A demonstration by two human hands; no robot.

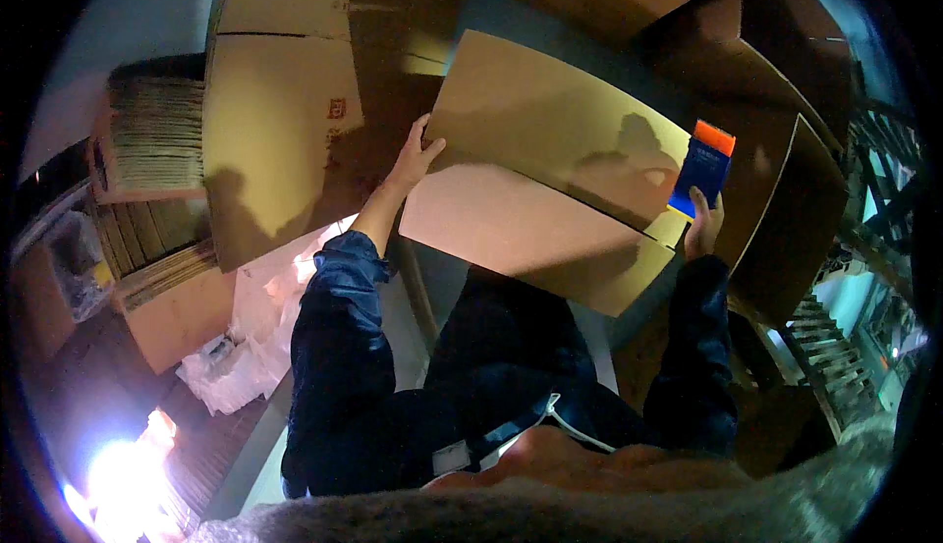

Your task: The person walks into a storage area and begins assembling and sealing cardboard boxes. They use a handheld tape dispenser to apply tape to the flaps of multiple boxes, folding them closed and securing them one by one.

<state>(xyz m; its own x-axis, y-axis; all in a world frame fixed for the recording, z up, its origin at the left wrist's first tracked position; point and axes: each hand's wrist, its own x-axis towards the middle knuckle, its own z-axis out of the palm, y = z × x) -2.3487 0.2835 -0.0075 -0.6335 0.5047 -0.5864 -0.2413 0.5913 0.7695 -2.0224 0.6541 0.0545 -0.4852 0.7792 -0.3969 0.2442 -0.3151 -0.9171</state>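
Carton, brown and creased lengthwise, spans the gap between the person's two hands. At its left edge the left hand is closed on the cardboard. By its right end the right hand is wrapped around a blue-and-orange item; whether it also touches the carton cannot be told. Left of the carton are a larger cardboard sheet, stacked flattened cardboard farther out, and crumpled plastic toward its lower left.

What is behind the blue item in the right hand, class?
Tan folded cardboard shows left of the blue item, darker cardboard right; what it directly covers cannot be seen.
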